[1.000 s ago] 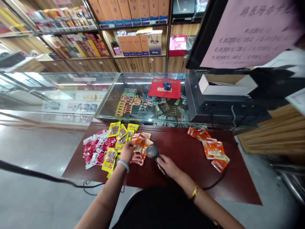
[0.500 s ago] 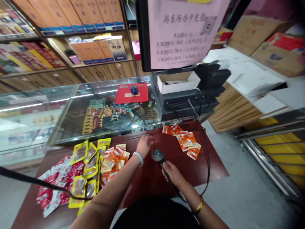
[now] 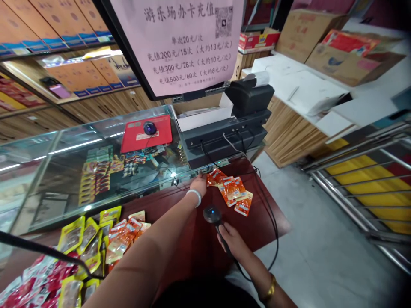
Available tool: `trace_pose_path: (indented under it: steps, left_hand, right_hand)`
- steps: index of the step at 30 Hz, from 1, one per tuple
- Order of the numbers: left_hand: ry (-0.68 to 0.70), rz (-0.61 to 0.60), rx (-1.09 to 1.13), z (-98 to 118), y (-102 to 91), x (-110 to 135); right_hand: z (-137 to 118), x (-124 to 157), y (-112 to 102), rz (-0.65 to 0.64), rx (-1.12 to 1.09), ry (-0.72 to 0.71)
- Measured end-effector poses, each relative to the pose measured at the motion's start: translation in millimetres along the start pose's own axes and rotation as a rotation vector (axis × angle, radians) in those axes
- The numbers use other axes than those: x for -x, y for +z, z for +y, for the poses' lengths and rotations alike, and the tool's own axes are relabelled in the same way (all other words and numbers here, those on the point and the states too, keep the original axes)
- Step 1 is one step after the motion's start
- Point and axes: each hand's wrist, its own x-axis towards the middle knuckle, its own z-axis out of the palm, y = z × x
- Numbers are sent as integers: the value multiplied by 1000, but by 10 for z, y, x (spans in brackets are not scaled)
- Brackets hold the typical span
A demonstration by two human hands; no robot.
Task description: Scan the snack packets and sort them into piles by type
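My right hand (image 3: 229, 239) is wrapped round the handle of a black handheld barcode scanner (image 3: 212, 214), with a small blue light on its head. The scanner is held above the dark red tabletop (image 3: 180, 252). Past it, my left hand (image 3: 199, 184) stretches to the far edge of the table, at the left end of a small pile of orange snack packets (image 3: 236, 189). Its fingers look extended and partly blurred; whether they touch the nearest packet I cannot tell. To the left lie more orange packets (image 3: 123, 237), yellow packets (image 3: 71, 235) and red-and-white packets (image 3: 41, 278).
A glass display counter (image 3: 128, 192) runs behind the table, with a red mouse pad (image 3: 163, 132) and mouse on it. A black cash drawer (image 3: 224, 143) carries a white box (image 3: 205, 117). The scanner cable (image 3: 274, 222) loops at the right, near a metal railing (image 3: 346, 196).
The view has turned to the right. My left hand has moved right and away from me, to the orange packets by the counter. My right hand keeps hold of the scanner.
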Motion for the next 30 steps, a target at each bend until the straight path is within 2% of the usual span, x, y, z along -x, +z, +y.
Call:
trace_pose_path:
  steps: [4,9,12,17,20,24,27,30]
  left_hand:
    - [-51,62,124,-24,37,95]
    - [-124,37,184,-104,86,353]
    - [-212,4,213,-229,120,619]
    - [-299,-53,218,-551,207,1190]
    - [-344,-84,241,-741,303,1502]
    - [-380,-44,317,-907,411,1842]
    - [-386,5,367,-960,393,2071]
    - [-416,30,405,-1005,290,2315]
  right_hand:
    - [27,-29,5,-24,9,-3]
    - [93,-77,60,-51,50,-6]
    - [121,-81,99,-55,79,-22]
    - [151,-56,213,-69,108,-3]
    - [129,-35,341,-95,131,-18]
    - [51,-24,589,-155,162,-55]
    - [8,-36,794,-225,175,-68]
    - [2,-39,981,-301,219,-78]
